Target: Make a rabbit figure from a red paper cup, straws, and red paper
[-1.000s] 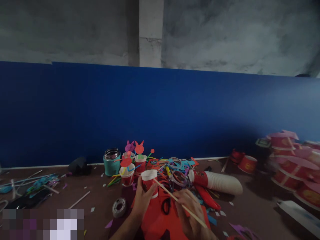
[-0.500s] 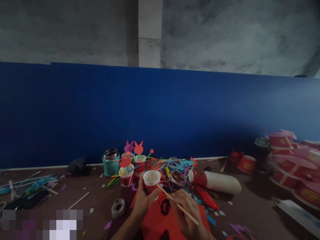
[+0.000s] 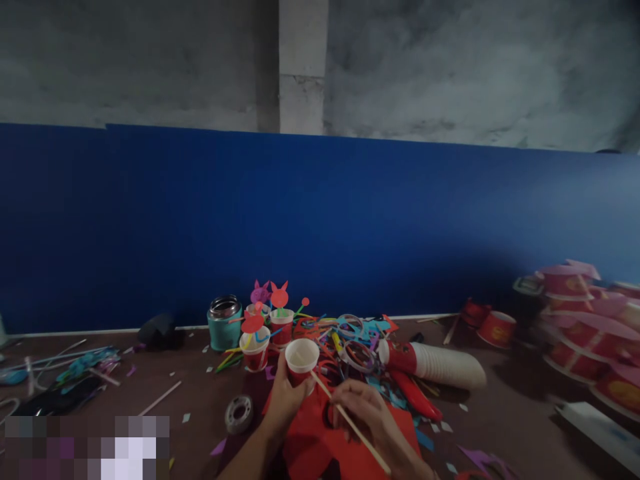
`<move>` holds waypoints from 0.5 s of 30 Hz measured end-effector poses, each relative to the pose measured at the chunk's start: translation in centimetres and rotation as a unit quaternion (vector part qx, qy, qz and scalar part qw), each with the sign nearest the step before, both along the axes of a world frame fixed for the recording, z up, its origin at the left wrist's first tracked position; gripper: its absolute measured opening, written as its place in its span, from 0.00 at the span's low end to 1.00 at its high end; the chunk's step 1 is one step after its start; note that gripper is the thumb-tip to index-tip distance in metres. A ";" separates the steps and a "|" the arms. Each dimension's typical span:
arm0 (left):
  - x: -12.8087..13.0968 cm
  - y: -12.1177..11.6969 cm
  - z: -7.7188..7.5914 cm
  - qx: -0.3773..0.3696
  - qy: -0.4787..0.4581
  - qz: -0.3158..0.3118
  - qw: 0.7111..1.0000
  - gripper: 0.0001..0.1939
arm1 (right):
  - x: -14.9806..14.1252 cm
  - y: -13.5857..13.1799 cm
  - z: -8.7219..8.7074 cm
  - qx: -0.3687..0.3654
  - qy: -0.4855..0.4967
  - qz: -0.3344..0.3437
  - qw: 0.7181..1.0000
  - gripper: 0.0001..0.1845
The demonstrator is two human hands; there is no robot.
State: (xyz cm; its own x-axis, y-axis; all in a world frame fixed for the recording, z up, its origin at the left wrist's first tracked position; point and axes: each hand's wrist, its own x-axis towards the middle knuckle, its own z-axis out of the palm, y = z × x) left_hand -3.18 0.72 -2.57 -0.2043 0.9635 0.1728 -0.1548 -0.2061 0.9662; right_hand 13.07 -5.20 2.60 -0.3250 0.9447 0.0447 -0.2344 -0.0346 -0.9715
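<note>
My left hand [image 3: 286,400] is closed round a red and white paper cup [image 3: 302,355], its open mouth tilted up toward me. Between the fingers of my right hand [image 3: 367,417] is a pale wooden chopstick [image 3: 370,449], slanting up to the left. Its far tip meets the cup's right side near my left thumb; whether it pierces the wall I cannot tell. Beneath both hands lies red paper [image 3: 307,433], with a black-handled pair of scissors [image 3: 329,415] partly hidden by my right fingers.
Paper cups with cut-out figures [image 3: 255,351] stand behind my left hand, beside a teal flask [image 3: 225,325]. A tape roll [image 3: 239,414] lies to the left. Coloured scraps [image 3: 367,328] and a stack of cups [image 3: 445,365] are at the right, with decorated red cups [image 3: 575,340] beyond.
My right hand has moved slightly, and the chopstick slants more steeply, its tip lower on the cup's side. The left hand still holds the cup. The view has shifted a little.
</note>
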 end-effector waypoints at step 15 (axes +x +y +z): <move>0.0 0.3 -1.4 0.061 0.049 -0.036 0.996 0.36 | -1.2 -0.3 -0.1 -0.072 -0.089 0.000 0.993 0.18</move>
State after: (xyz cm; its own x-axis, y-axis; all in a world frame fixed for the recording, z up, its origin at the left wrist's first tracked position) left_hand -3.18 1.01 -3.92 -0.1112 0.9458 0.3052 -0.0795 -0.3146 0.9459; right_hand 11.87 -5.49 2.53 -0.3152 0.9372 -0.1491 -0.0592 -0.1762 -0.9826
